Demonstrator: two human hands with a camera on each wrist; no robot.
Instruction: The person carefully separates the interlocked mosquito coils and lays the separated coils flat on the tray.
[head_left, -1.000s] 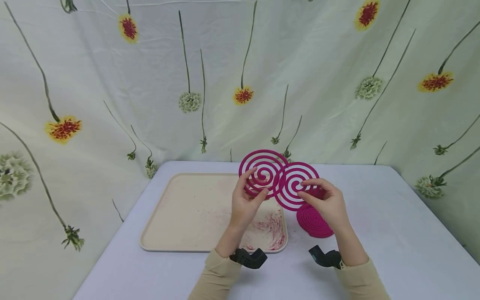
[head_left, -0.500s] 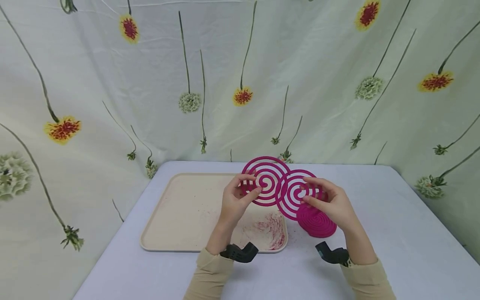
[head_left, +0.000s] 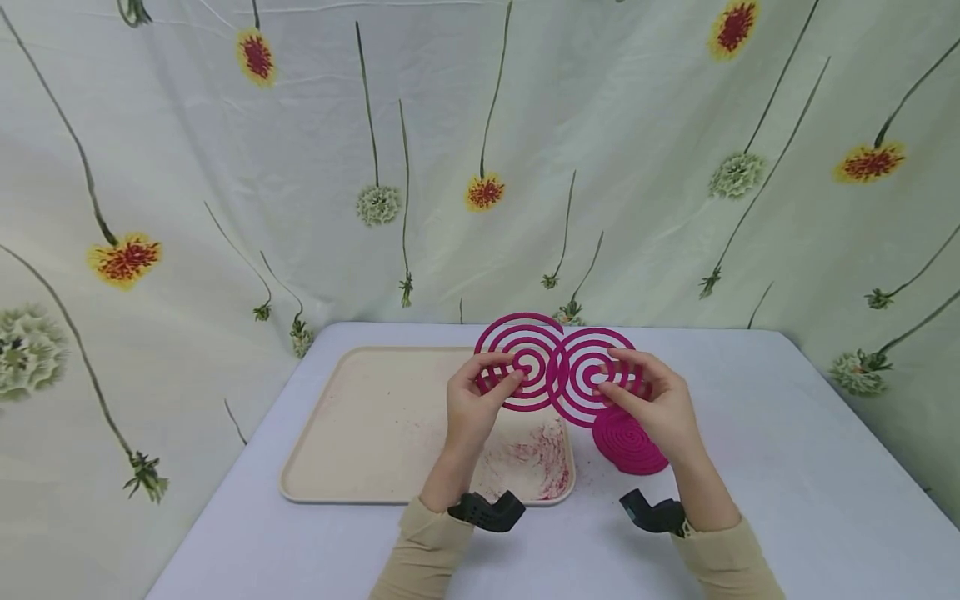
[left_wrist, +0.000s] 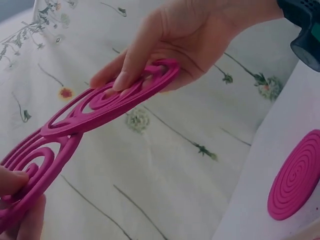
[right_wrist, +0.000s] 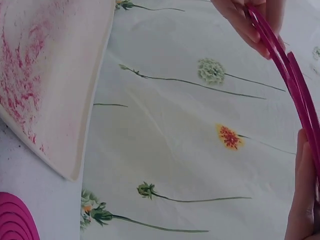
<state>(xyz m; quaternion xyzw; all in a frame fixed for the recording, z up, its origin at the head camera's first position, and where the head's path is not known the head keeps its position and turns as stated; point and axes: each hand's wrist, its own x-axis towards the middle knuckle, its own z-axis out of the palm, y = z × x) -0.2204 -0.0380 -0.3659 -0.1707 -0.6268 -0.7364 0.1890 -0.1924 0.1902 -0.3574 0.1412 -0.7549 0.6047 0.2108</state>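
In the head view, two magenta mosquito coils are held up over the right part of the tray, their outer rings overlapping. My left hand [head_left: 480,400] pinches the left coil [head_left: 529,367] between thumb and fingers, and my right hand [head_left: 660,404] pinches the right coil [head_left: 591,379] the same way. The left wrist view shows the coils edge to edge at a slant, one ring crossing the other, both coils with open gaps between their turns. A stack of tightly wound magenta coils [head_left: 628,443] lies on the table below my right hand.
A beige tray [head_left: 360,417] lies on the white-covered table [head_left: 787,467], its right corner smeared with magenta dust. Behind the table hangs a flower-printed cloth [head_left: 637,108]. Black cameras sit on both wrists.
Over the second, both hands dip with the coils. Since half a second ago, my right hand has come up a little and left, and the left coil has shifted slightly left.
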